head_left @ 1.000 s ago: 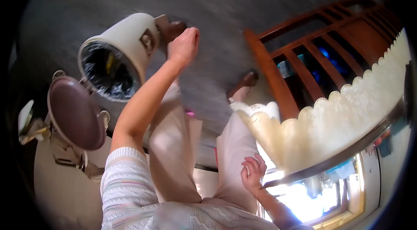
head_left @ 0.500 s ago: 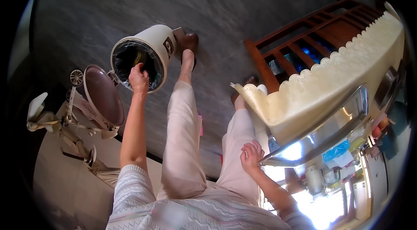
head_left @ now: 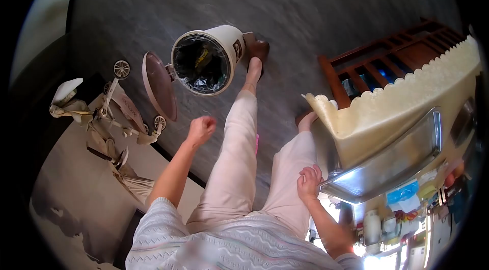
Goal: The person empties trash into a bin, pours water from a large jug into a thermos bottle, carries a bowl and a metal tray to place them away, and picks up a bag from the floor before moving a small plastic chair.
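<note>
A cream pedal bin [head_left: 224,41] stands on the dark floor with its lid [head_left: 159,85] swung open. Inside its black liner [head_left: 191,66] lies something yellow [head_left: 201,58]. My right foot, in a brown shoe [head_left: 260,51], is at the bin's pedal side. Below the bin's opening, my left hand [head_left: 202,128] is in the air with its fingers curled; whether it holds anything is hidden. My right hand [head_left: 309,181] rests on my thigh with its fingers a little apart, near a metal tray [head_left: 387,160], and holds nothing.
A folded stroller [head_left: 114,112] with small wheels is at the left by a pale wall. At the right are a wooden rack [head_left: 367,74] and a table with a scalloped cream cloth [head_left: 402,97]. A blue packet [head_left: 402,192] and jars are at the lower right.
My left hand went down into the bin's opening and has come back out toward my body. The view has shifted, so the bin appears further right. My right hand stays on my thigh.
</note>
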{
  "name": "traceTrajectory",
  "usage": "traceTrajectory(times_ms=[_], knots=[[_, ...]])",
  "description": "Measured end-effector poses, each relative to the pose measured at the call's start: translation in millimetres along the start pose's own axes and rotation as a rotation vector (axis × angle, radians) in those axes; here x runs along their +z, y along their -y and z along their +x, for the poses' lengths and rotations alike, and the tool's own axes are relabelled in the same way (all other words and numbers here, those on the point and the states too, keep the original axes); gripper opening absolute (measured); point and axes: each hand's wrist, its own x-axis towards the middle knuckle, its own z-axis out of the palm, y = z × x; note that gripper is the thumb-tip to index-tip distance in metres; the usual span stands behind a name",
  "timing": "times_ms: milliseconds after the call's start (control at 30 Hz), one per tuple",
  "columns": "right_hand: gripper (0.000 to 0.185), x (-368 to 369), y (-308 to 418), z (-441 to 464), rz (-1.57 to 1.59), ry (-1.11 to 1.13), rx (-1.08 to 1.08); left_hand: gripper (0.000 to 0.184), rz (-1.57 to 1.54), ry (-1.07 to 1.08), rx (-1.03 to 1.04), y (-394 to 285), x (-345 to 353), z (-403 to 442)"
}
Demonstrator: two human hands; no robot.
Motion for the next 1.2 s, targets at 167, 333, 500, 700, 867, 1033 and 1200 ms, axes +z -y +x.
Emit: traceTrajectory(times_ms=[167,333,500,700,867,1033,1200], knots=[[0.009,1.3,-5.2,-1.2,0.051,-0.022,-0.022,0.011,-0.345,0.205,-0.769,82.0,-4.9,-21.9],[0.009,0.4,-8.9,-2.4,0.040,0.002,-0.034,0.028,-0.942,-0.178,-0.883,133.9,-40.5,3.7],[0.009,-5.3,-9.3,-2.6,-0.004,0.037,-0.046,0.068,-1.085,-0.399,-0.818,139.0,-43.4,81.6],[0.012,-2.2,-16.4,-6.1,-0.015,-0.001,-0.075,0.096,-1.295,-0.548,-0.746,118.7,-33.2,145.5],[0.013,-1.4,-14.6,-6.2,-0.002,0.004,-0.067,0.082,-1.375,-0.322,-0.550,74.5,-40.6,150.2],[0.008,9.2,-18.3,-6.2,0.022,-0.074,-0.119,0.071,-1.492,-0.263,-0.311,-2.3,-29.3,183.3],[0.007,18.8,-23.4,-11.4,0.103,-0.098,0.007,0.058,-1.680,-0.072,-0.308,-78.4,20.4,231.2]])
